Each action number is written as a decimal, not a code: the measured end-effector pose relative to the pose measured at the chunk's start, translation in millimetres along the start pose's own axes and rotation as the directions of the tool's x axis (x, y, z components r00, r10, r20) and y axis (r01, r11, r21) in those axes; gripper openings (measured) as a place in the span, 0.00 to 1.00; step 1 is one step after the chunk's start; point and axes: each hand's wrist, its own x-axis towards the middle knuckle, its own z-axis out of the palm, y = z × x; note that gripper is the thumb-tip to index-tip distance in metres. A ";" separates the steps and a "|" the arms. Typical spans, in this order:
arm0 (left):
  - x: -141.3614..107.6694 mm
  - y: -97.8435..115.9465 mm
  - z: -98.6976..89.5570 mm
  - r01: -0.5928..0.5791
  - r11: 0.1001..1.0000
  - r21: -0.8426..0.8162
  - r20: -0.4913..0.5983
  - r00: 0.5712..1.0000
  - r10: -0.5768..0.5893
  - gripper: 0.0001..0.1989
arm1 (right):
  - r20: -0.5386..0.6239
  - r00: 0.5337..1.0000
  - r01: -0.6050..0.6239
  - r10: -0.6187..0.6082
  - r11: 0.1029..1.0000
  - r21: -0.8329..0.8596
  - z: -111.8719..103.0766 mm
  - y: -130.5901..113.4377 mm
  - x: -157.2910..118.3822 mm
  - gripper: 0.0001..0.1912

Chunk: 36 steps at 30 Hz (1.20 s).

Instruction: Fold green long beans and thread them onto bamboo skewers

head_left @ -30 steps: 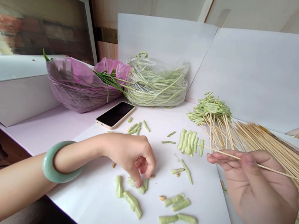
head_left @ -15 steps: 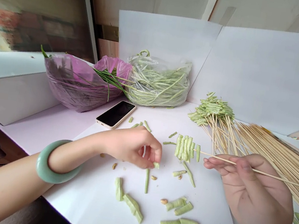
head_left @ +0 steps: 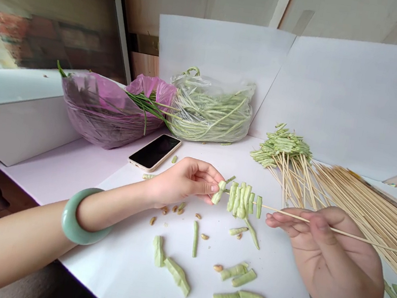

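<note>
My right hand point(head_left: 334, 259) pinches a thin wooden skewer point(head_left: 286, 213) between thumb and fingers, its other fingers spread beneath. Several short green bean pieces point(head_left: 242, 200) are threaded side by side near the skewer's left end; one sits slightly apart on the right. My left hand point(head_left: 191, 183), with a jade-green bangle on the wrist, pinches another bean piece point(head_left: 219, 193) just left of the threaded row. Whether this piece touches the skewer tip I cannot tell. Loose bean pieces point(head_left: 176, 275) and small brown seeds point(head_left: 204, 237) lie on the white sheet below.
Behind stand a purple bag point(head_left: 110, 116) of greens and a clear bag point(head_left: 211, 113) of long beans. A phone point(head_left: 155, 151) lies in front of them. Filled skewers point(head_left: 284, 144) are piled at the back right, beside many bare sticks point(head_left: 372, 210).
My left hand has moved right and up with the bean piece, from above the sheet to the left end of the threaded row. The skewer has shifted slightly left and down.
</note>
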 end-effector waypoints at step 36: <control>-1.9 -11.6 10.3 -0.047 0.986 -0.159 -0.129 0.991 0.027 0.16 | 0.065 0.997 -0.052 0.048 0.997 0.065 7.1 6.8 -6.5 0.05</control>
